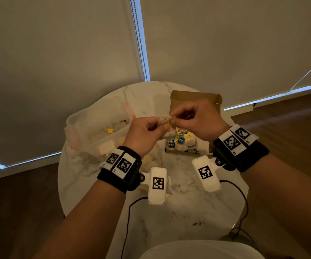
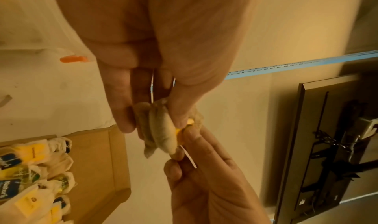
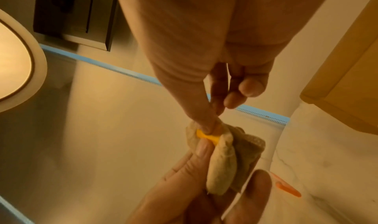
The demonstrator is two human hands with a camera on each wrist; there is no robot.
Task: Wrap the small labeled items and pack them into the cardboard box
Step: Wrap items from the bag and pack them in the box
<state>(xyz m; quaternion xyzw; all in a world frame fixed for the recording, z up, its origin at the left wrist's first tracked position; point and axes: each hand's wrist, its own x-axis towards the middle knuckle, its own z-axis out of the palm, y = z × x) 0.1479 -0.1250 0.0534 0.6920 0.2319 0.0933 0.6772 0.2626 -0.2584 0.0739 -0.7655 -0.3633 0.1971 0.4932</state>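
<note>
Left hand (image 1: 143, 131) grips a small beige cloth-wrapped bundle with a yellow tag (image 1: 165, 119), held in the air above the round white marble table (image 1: 184, 208). Right hand (image 1: 195, 118) pinches the bundle's tag end. Just beyond and below, right of centre, the open brown cardboard box (image 1: 195, 98) holds wrapped labelled items (image 1: 181, 142). A clear plastic tub (image 1: 96, 124) stands left.

Pouch (image 1: 165, 119) btwn the hands was beige/off-white cloth w/ a yellow tag (image 3: 206, 136). Cardboard box (image 1: 195, 98) was plain brown; packed pouches (image 1: 185, 142) inside were cream w/ blue and yellow labels. Table (image 1: 179, 208) was white marble w/ grey veining and dark specks. Plastic tub (image 1: 95, 118) was clear w/ orange clips (image 2: 73, 59). Wrist bands (image 1: 120, 170) were black, carrying white plates w/ black square-code patterns. Floor was dark brown wood.
</note>
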